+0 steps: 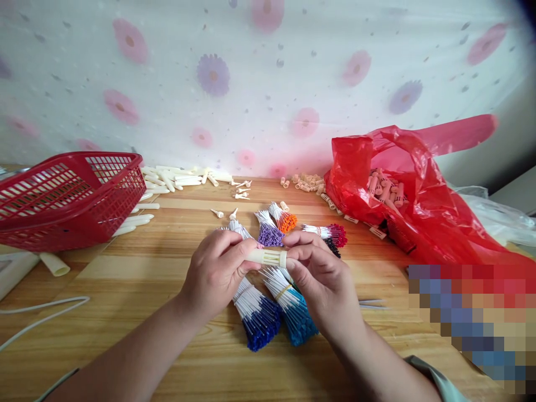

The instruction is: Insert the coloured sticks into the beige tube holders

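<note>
Between my two hands lies a cream plastic tube with a slotted, cage-like section (273, 257), held nearly level above the table. My left hand (218, 268) is closed around its plain end, which the fingers partly hide. Thumb and fingers of my right hand (324, 276) pinch the ringed end beside the slots. Below the hands lie bundles of white sticks with coloured tips: a dark blue bundle (259, 318) and a teal bundle (293, 310). Just beyond are a purple bundle (270, 229), an orange bundle (285, 216) and a red bundle (329, 233). Black tips show partly behind my right hand.
A red plastic basket (113, 192) stands at left, with cream tubes (180, 178) behind it. On the right, a red plastic bag (435, 212) holds pinkish slotted pieces (385, 190). Small slotted caps (307, 181) and pointed cream pieces (242, 194) lie toward the back. A white cable (46, 304) crosses the left.
</note>
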Available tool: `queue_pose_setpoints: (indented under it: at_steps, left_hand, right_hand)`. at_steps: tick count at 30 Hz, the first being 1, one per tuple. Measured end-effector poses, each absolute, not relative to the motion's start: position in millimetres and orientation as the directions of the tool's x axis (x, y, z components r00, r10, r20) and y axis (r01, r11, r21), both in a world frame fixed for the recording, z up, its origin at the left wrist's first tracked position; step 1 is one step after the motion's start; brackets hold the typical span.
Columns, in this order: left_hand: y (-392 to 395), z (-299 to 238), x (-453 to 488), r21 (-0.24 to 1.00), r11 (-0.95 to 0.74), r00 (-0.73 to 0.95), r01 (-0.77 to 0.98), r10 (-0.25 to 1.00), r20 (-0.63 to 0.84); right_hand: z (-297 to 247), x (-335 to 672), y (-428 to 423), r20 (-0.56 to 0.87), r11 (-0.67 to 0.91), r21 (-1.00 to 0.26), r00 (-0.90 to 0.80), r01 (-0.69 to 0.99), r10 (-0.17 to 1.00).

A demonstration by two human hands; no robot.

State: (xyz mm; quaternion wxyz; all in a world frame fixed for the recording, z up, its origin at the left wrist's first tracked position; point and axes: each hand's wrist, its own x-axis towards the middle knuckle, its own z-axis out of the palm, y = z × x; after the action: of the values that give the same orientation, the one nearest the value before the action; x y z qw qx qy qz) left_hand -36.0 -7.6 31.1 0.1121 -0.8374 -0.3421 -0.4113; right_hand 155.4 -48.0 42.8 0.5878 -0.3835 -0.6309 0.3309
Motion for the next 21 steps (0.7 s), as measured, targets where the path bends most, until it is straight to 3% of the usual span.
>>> queue_pose_setpoints:
  at_steps: [4,7,9,10,13,16,19,21]
  left_hand:
    - [-6.6,30.5,-36.6,0.125,-0.743,0.412,0.658,0.494,0.766]
    - [-1.3,30.0,-40.3,0.282,-0.716,0.347,0.638,0.595,0.725]
    - [6.3,29.0,-45.0,0.478,-0.616,0.213,0.626,0.725,0.655]
    - [11.1,28.0,-47.9,0.583,-0.535,0.127,0.611,0.794,0.595]
    - [26.9,22.3,-57.0,0.763,-0.344,0.002,0.547,0.912,0.410]
    - [39.2,14.1,-64.4,0.694,-0.370,0.081,0.617,0.908,0.412]
    - [44.5,8.7,-68.7,0.483,-0.600,0.400,0.638,0.794,0.457]
    - [44.6,7.6,-69.9,0.406,-0.704,0.564,0.583,0.710,0.421]
  right_hand:
    - [37.4,154.0,-48.7,0.446,0.441,-0.895,-0.083,-0.064,0.891]
    - [34.5,161.1,-38.2,0.474,0.470,-0.880,-0.053,-0.064,0.879]
    - [36.8,165.4,-25.4,0.469,0.468,-0.881,-0.009,0.075,0.883]
    - [39.5,165.8,-18.2,0.443,0.441,-0.869,-0.043,0.223,0.895]
    - [50.0,156.3,3.1,0.225,0.368,-0.608,-0.293,0.704,0.929]
    - [55.0,134.6,19.7,0.037,0.351,-0.362,-0.362,0.864,0.931]
    - [50.1,113.9,31.4,-0.050,0.282,-0.235,-0.301,0.930,0.952]
    - [44.3,104.9,36.9,-0.079,0.258,-0.154,-0.272,0.954,0.959]
